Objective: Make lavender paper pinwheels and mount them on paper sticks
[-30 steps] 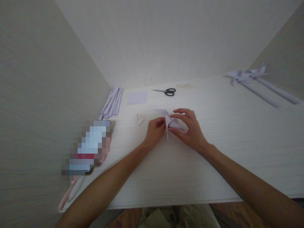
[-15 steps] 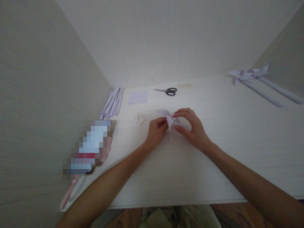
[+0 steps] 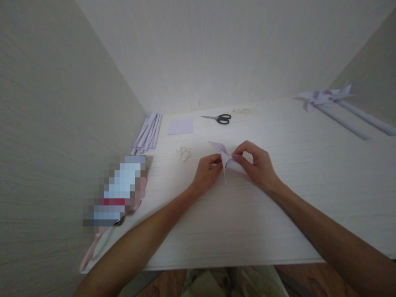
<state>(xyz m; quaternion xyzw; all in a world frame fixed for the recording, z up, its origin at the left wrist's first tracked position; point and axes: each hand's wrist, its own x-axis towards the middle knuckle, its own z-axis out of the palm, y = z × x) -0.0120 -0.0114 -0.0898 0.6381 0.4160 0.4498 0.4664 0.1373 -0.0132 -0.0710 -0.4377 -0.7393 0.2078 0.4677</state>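
A pale lilac folded paper pinwheel (image 3: pixel 227 159) sits at the middle of the white table (image 3: pixel 278 214), pinched between both hands. My left hand (image 3: pixel 206 171) is closed on its left side, fingers curled. From the right, my right hand (image 3: pixel 258 165) pinches a flap with thumb and fingertips. One pointed flap sticks out to the upper left, another points down toward me.
Black scissors (image 3: pixel 218 119) and a lilac paper square (image 3: pixel 180 126) lie at the back. Rolled lilac paper sticks (image 3: pixel 147 133) rest by the left wall. Small pale bits (image 3: pixel 183 152) lie near my left hand. Finished pinwheels on sticks (image 3: pixel 334 105) lie far right. A blurred packet (image 3: pixel 117 189) sits left.
Both hands shifted slightly right with the paper. My right hand's fingers curled in tighter and now pinch the flap at the pinwheel's centre.
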